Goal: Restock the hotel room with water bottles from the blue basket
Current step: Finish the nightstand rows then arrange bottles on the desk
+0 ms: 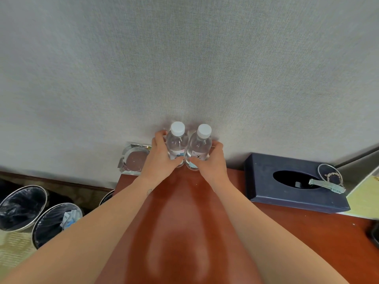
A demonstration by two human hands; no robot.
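Here, the left hand (160, 158) is wrapped around the left bottle (176, 143) and the right hand (213, 162) around the right bottle (200, 146), each gripping low on the body, near the label. Both bottles are upright, white caps on, touching each other, and pressed close to the grey wall (184, 68) at the back of the red-brown worktop (287, 232). Whether their bases are fully down I cannot tell; the fingers hide them. The blue basket is not in view.

The risk, as I judge it, lies in letting go. The bottles lean on one another, so drawing one hand away crookedly could rock its neighbour over (the surface looks glossy, so a base could also skid). The glass ashtray (133, 158) sits just beside the left hand at the worktop's corner, and a careless withdrawal might nudge it towards the edge above the bins (20, 206). The tissue box (266, 181) is well apart on the right.
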